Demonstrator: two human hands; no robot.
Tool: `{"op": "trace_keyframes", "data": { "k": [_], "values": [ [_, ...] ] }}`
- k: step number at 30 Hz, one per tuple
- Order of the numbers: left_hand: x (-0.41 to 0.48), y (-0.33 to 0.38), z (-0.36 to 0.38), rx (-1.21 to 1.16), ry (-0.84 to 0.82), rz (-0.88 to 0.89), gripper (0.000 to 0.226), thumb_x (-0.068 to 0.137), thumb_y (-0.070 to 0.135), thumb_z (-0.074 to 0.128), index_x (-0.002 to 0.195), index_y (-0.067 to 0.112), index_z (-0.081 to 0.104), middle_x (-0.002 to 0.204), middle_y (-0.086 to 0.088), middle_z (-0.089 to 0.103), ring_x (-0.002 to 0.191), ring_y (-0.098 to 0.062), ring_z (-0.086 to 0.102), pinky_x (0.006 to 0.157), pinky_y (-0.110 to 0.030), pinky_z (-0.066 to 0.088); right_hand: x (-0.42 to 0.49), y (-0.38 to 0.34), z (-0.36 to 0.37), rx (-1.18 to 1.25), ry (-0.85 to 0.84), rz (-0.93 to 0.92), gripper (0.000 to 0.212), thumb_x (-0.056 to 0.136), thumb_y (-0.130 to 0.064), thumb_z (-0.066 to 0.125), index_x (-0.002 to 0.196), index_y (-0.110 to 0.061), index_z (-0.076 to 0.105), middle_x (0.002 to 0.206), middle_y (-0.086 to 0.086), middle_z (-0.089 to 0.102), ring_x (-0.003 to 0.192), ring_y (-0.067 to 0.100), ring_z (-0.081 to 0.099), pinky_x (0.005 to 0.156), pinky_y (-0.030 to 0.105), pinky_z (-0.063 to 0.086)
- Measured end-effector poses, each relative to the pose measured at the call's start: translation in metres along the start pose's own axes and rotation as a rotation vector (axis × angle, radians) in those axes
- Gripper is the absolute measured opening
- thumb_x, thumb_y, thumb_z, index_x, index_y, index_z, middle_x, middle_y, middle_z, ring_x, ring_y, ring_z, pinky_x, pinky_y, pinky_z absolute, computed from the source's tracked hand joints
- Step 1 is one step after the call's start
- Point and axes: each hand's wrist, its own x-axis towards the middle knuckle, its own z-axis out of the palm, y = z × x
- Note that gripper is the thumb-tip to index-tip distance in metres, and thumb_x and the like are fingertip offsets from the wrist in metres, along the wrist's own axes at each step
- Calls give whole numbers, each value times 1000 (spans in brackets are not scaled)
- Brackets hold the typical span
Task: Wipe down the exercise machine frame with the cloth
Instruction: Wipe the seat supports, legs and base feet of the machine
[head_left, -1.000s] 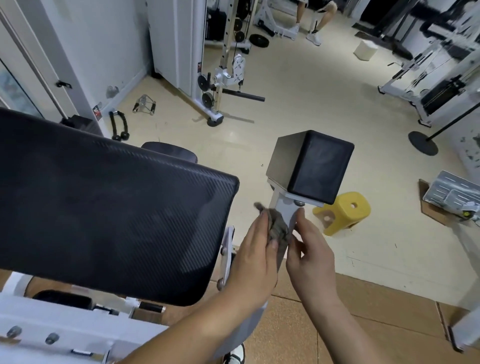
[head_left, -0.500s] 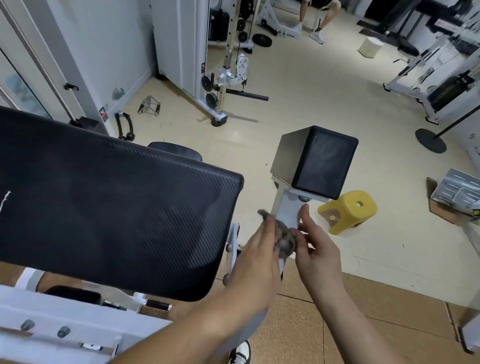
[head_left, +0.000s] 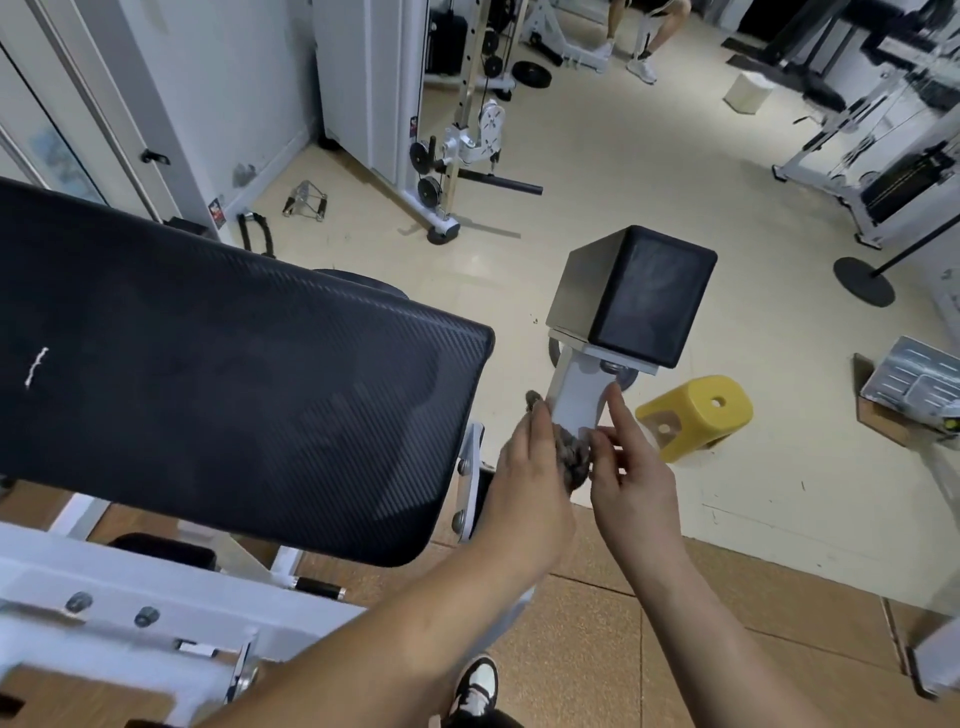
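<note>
A white frame post (head_left: 577, 397) rises to a square black pad (head_left: 649, 296) in the middle of the view. A grey-brown cloth (head_left: 571, 457) is bunched against the lower part of the post. My left hand (head_left: 530, 483) grips the cloth from the left and presses it on the post. My right hand (head_left: 631, 467) is on the right of the post, its thumb and curled fingers pinching the cloth, its forefinger straight up along the post's edge. The large black back pad (head_left: 234, 395) of the machine fills the left.
A yellow plastic stool (head_left: 696, 415) stands on the floor just right of the post. White frame bars with bolts (head_left: 104, 608) lie at lower left. A cable machine (head_left: 462, 135) is behind, a person's legs (head_left: 639, 36) at the far back, a cardboard box (head_left: 914, 395) at right.
Both hands and the cloth have slid down the white post, away from the black square pad. More bare post shows above the cloth now.
</note>
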Motion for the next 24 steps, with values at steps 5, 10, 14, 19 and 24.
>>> {"op": "trace_keyframes", "data": {
  "k": [5, 10, 14, 19, 24],
  "values": [
    [-72, -44, 36, 287, -7, 393, 80, 87, -1, 51, 160, 6, 17, 171, -13, 7, 159, -28, -2, 126, -46, 21, -24, 10, 2, -82, 16, -52, 46, 105, -31, 54, 151, -36, 47, 109, -14, 60, 103, 4, 61, 89, 34, 54],
    [-108, -90, 43, 304, -20, 462, 73, 87, -7, 49, 157, 8, 34, 167, -8, 26, 157, -28, 15, 122, -48, 31, -38, 14, 5, -176, -1, -240, 36, 101, -37, 56, 131, -20, 68, 107, -7, 57, 98, 9, 61, 83, 37, 56],
    [-132, -106, 49, 299, 4, 126, 83, 86, 0, 61, 160, 11, 25, 166, -3, 25, 156, -18, 10, 123, -42, 29, -44, 13, 17, -377, -93, -657, 28, 101, -23, 62, 123, -8, 72, 125, 8, 63, 120, 26, 59, 99, 34, 51],
    [-148, -97, 49, 235, -13, -175, 66, 101, 42, 38, 161, 21, 18, 159, 3, 28, 148, -16, 20, 124, -40, 25, -51, 18, 51, -411, -306, -722, 42, 104, -31, 56, 141, -11, 62, 149, 3, 57, 141, 21, 49, 116, 35, 41],
    [-166, -126, 55, 321, 50, -195, 51, 102, 35, 48, 151, 27, 37, 147, 6, 47, 139, -16, 35, 119, -45, 35, -56, 28, 62, -414, -310, -672, 49, 105, -37, 57, 148, -14, 55, 154, -1, 50, 141, 18, 45, 116, 39, 42]
  ]
}}
